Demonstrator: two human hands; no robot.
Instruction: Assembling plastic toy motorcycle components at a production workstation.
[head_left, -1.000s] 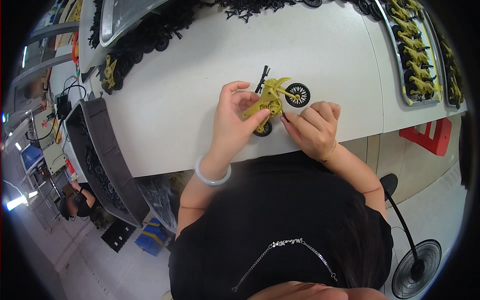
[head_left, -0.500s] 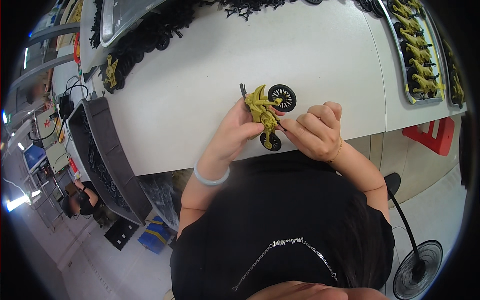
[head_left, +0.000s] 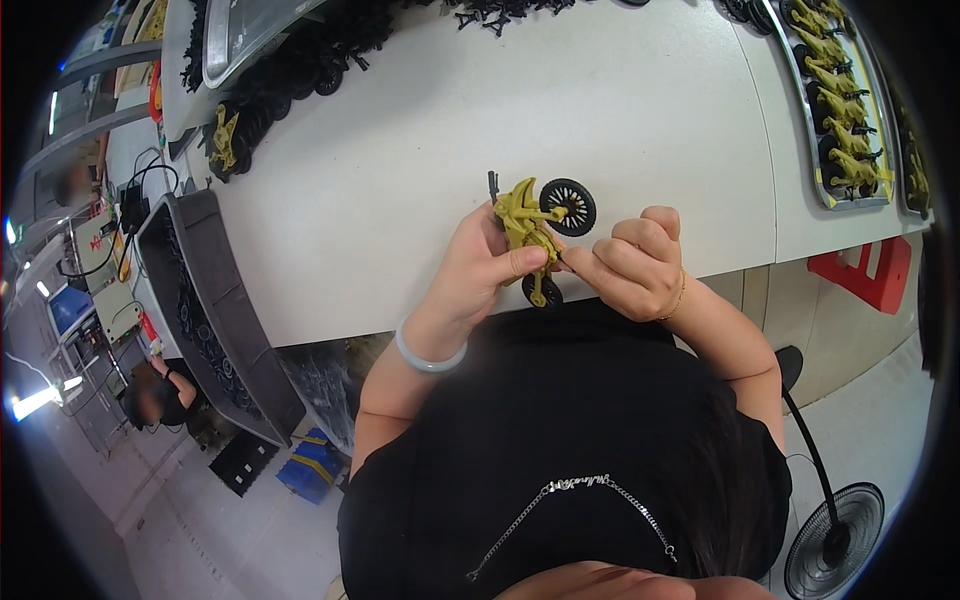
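A yellow toy motorcycle (head_left: pixel 522 213) with black spoked wheels is held on its side over the table's near edge. My left hand (head_left: pixel 473 262) is closed round it, thumb pressed on the middle of its body. The front wheel (head_left: pixel 568 207) points away to the right, and the black handlebar (head_left: pixel 493 186) sticks up at the left. My right hand (head_left: pixel 638 268) is closed, its thumb and index finger pinching a small black part at the motorcycle's lower side; the fingertips hide most of that part.
Heaps of small black parts (head_left: pixel 285 75) and a yellow toy body (head_left: pixel 224 138) lie at the far left. A metal tray (head_left: pixel 822 190) of finished-looking motorcycles stands far right. Beside the table are a grey bin (head_left: pixel 235 310), left, and a red holder (head_left: pixel 868 272), right.
The motorcycle has shifted slightly right and down in my left hand, whose thumb sits further across the body. The black part shows less between my right fingertips and the motorcycle.
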